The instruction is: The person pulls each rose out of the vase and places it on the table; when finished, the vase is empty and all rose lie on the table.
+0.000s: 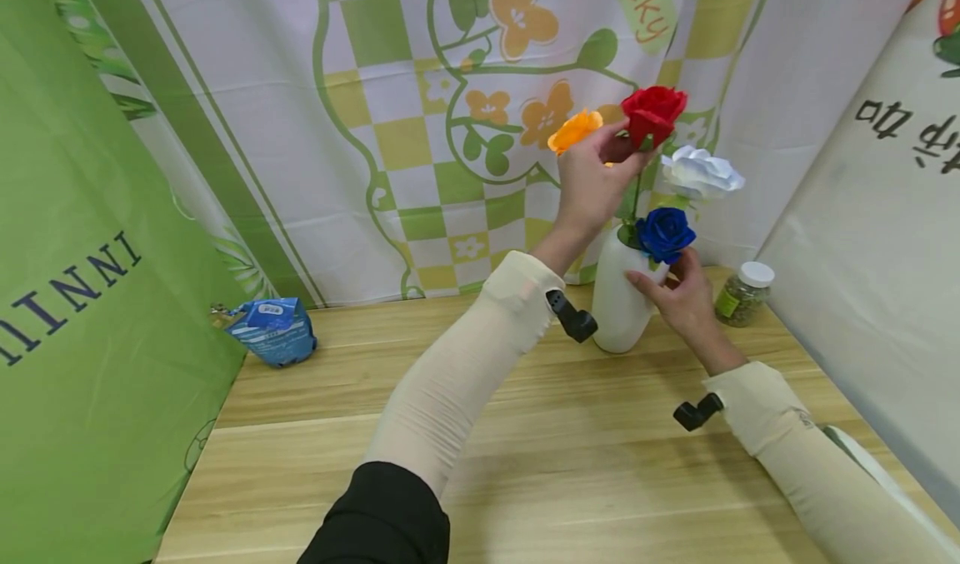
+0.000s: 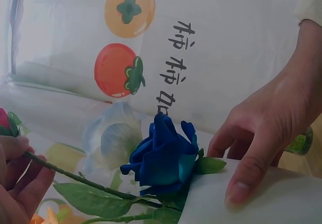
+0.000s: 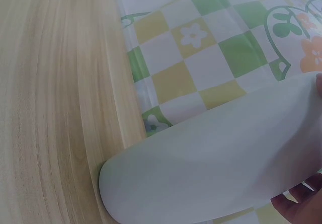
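A white vase stands on the table with artificial roses in its mouth. My left hand pinches the red rose just under its bloom; in the left wrist view its green stem slants down toward the vase. With my right hand I grip the vase near its rim, thumb on the near side. The blue rose sits low at the rim. A white rose leans out to the right, and the orange flower shows behind my left hand.
A lidded jar stands right of the vase, close to my right hand. At the table's back left lies a blue packet. A patterned curtain hangs behind the wooden table, with printed cloth at both sides.
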{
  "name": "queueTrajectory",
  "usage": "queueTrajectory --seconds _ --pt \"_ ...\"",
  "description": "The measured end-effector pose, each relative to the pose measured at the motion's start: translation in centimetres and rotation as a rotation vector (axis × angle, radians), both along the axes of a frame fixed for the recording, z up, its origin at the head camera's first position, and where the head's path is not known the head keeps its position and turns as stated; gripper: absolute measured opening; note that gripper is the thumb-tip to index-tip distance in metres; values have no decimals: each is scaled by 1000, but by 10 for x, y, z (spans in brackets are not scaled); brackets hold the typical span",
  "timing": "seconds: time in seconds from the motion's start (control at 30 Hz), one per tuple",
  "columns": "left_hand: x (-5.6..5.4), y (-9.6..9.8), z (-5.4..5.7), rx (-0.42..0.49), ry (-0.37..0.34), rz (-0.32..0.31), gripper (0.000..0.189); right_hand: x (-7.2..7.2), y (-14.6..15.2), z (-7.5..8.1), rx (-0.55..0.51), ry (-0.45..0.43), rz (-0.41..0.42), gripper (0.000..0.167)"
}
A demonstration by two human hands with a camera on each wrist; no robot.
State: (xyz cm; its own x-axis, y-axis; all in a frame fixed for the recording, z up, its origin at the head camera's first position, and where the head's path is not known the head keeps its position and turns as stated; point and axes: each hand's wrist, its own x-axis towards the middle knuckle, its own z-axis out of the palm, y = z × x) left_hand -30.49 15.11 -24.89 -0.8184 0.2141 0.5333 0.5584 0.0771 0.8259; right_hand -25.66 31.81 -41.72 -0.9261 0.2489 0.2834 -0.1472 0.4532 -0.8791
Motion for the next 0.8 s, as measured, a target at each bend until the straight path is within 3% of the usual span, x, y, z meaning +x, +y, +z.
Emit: queueTrajectory --seconds 0.43,0.8 --pt "-4 -2 0 49 -14 10 43 -2 1 -2 -1 53 -1 71" --pt "-5 0 10 89 -45 6 41 -3 1 -3 -10 76 6 72"
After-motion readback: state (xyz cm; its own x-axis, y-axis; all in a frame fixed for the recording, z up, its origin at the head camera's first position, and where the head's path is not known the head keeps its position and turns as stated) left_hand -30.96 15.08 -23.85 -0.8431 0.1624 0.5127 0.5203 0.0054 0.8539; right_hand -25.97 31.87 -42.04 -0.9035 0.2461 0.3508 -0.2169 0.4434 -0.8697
